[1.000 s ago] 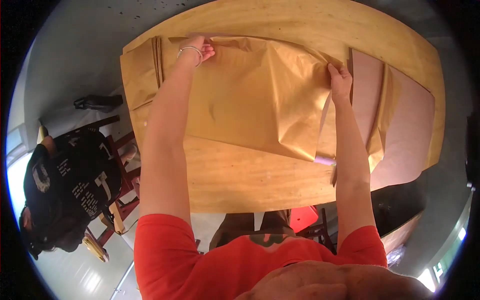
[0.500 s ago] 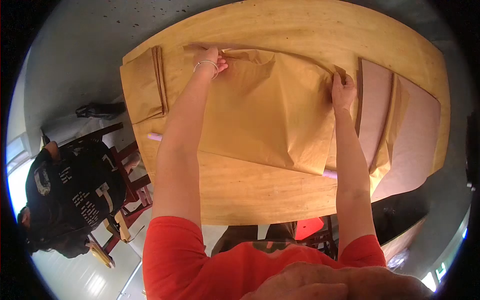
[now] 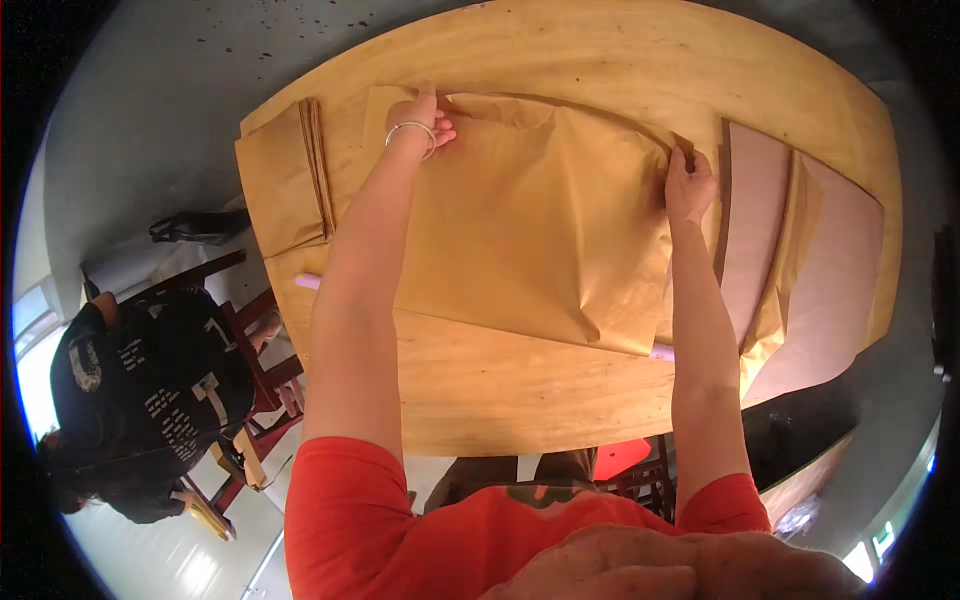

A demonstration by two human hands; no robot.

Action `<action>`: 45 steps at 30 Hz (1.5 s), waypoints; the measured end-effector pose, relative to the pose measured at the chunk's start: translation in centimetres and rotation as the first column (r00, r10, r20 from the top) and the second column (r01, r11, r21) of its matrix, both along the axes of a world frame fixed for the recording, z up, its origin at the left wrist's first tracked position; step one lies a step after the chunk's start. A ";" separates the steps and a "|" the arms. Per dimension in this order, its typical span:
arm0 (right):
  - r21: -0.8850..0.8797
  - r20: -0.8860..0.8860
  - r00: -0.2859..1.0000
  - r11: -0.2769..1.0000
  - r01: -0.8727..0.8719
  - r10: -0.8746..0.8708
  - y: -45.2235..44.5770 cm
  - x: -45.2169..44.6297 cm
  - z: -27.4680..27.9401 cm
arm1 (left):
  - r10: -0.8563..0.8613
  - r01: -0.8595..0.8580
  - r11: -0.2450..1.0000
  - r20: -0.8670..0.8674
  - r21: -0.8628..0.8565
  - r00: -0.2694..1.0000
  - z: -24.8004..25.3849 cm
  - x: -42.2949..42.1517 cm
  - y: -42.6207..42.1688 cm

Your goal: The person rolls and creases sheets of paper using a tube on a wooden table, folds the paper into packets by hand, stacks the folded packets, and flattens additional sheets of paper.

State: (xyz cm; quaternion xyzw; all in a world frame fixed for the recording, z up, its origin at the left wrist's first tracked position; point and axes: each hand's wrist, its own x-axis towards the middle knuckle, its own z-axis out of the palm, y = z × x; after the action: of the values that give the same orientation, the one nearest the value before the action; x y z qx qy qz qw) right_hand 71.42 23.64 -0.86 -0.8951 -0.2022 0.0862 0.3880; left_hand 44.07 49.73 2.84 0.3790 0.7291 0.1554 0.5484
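Observation:
A large creased sheet of brown kraft paper (image 3: 520,220), perhaps a layered one or a bag, lies across the middle of the table in front of me. My left hand (image 3: 426,118), with a bangle at the wrist, has its thumb and fingers closed at the paper's far edge, left of centre. Over at the far right corner, my right hand (image 3: 690,186) pinches the paper between thumb and fingers. A purple rod (image 3: 308,281) runs beneath the paper; only its two ends show.
Folded brown paper (image 3: 288,175) is stacked on the table's left. Pinkish-brown sheets (image 3: 825,265) with a folded kraft strip lie at the right. The wooden table (image 3: 530,395) has a curved edge. At the left, a person in a black printed top (image 3: 160,390) sits on a dark red chair.
The far left edge of the kraft paper, raised and curled before, now lies flatter by my left hand. Both hands keep nearly the same places. The person at the left has leaned slightly.

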 end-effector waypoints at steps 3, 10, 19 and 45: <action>-0.050 0.000 1.000 0.999 0.004 -0.004 0.1 -0.3 1.1 | 0.002 0.000 0.999 0.025 -0.053 1.000 0.0 -0.6 0.1; -0.052 -0.001 1.000 0.999 0.010 -0.010 0.3 -0.4 1.7 | -0.105 0.565 0.565 -0.627 0.601 0.772 -3.5 -7.6 0.5; 0.067 -0.084 0.996 0.998 0.005 0.001 -0.2 -0.1 0.3 | -0.004 0.402 0.589 -0.494 0.701 0.869 -6.1 -11.5 1.9; 0.399 -0.080 0.995 0.917 -0.015 0.051 -1.7 -1.3 -0.6 | -0.362 0.591 0.788 -0.649 0.170 0.669 -2.2 -10.8 6.8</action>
State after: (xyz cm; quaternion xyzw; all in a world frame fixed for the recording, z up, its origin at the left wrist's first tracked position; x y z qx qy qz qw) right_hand 70.10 21.92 -1.46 -0.7892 -0.2131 0.0894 0.5690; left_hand 33.29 56.51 0.61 0.6832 0.6906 0.0124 0.2372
